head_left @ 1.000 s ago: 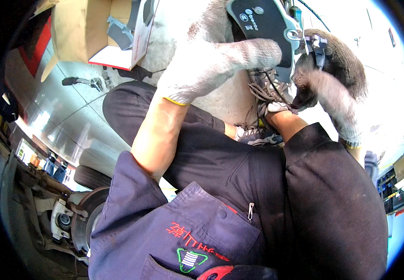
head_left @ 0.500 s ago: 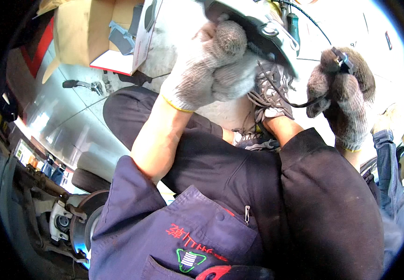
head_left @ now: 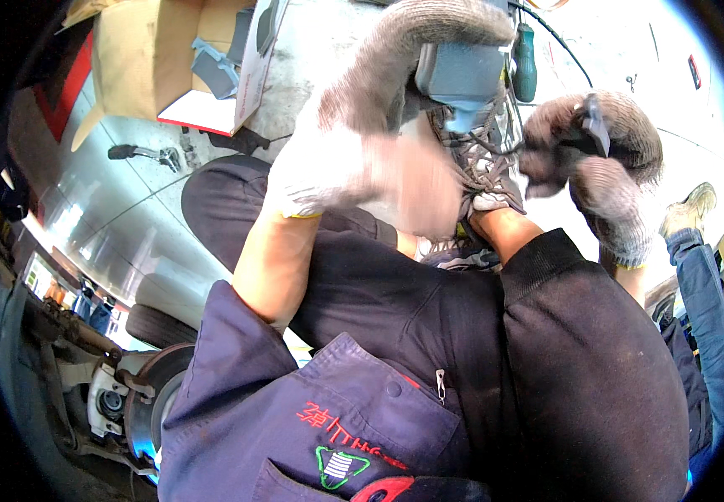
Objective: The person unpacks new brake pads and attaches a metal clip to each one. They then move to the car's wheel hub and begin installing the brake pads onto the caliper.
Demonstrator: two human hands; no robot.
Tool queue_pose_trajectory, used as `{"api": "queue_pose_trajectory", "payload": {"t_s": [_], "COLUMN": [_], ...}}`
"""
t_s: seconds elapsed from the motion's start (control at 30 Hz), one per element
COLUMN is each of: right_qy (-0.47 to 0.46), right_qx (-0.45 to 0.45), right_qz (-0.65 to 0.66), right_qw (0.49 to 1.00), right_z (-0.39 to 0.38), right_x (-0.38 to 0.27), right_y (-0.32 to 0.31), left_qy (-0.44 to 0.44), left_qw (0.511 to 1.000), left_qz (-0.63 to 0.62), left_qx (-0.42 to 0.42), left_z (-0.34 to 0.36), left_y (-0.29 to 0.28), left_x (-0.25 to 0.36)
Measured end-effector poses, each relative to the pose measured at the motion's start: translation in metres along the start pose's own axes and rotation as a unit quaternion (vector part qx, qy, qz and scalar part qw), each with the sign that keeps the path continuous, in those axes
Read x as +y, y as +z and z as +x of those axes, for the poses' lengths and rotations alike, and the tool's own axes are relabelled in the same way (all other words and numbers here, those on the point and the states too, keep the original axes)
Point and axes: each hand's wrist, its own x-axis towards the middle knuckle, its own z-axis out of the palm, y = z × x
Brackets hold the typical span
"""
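Note:
My left hand (head_left: 354, 125), in a grey knit glove and smeared by motion, is wrapped round a grey-blue brake pad (head_left: 462, 74) above my shoes (head_left: 483, 171). To its right, my gloved right hand (head_left: 630, 142) has its fingers curled on a small dark clip-like part (head_left: 596, 125), which pokes out between them. A short dark wire (head_left: 509, 149) reaches from that hand toward the pad. Whether the wire touches the pad is hidden by the shoelaces and the blur.
An open cardboard box (head_left: 140, 63) with grey brake pads (head_left: 215, 71) stands at the upper left. Near it lies a ratchet-like tool (head_left: 144, 154). A green-handled screwdriver (head_left: 526, 67) lies ahead. A brake disc (head_left: 148, 402) is lower left; another person's leg (head_left: 705, 276) is right.
My left hand has turned the brake pad, so its flat grey-blue face now shows. My right hand has moved slightly left, nearer the pad, still holding the small part.

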Motion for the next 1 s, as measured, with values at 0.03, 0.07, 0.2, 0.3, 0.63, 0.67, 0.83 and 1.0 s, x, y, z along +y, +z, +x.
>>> {"api": "queue_pose_trajectory", "payload": {"t_s": [0.03,0.07,0.2,0.3,0.63,0.67,0.83,1.0], "right_qy": [-0.014,-0.031,-0.234,-0.257,-0.311,-0.315,-0.303,-0.299], "right_qx": [0.002,-0.022,0.021,0.047,0.086,0.121,0.086,0.080], "right_qz": [-0.019,-0.068,-0.298,-0.278,-0.318,-0.300,-0.336,-0.349], "right_qw": [1.000,0.997,0.925,0.924,0.891,0.892,0.888,0.885], "right_z": [-0.001,0.006,0.015,0.010,0.021,0.019,0.008,0.016], "right_x": [0.019,0.028,0.035,0.037,0.046,0.048,0.045,0.050], "right_y": [-0.011,-0.015,-0.003,0.007,0.005,0.005,-0.006,0.003], "left_qy": [-0.002,-0.005,0.036,-0.123,-0.174,-0.140,-0.156,-0.108], "left_qw": [0.999,0.998,0.990,0.986,0.985,0.990,0.988,0.994], "left_qz": [0.018,0.038,-0.134,-0.106,-0.005,-0.019,0.014,0.029], "left_qx": [0.031,0.054,-0.020,0.046,0.010,-0.004,-0.008,-0.019], "left_z": [-0.003,-0.002,0.024,0.030,0.026,0.025,0.025,0.015], "left_y": [-0.002,0.000,0.030,0.054,0.045,0.043,0.049,0.036], "left_x": [-0.005,-0.002,0.018,0.059,0.054,0.044,0.050,0.039]}}
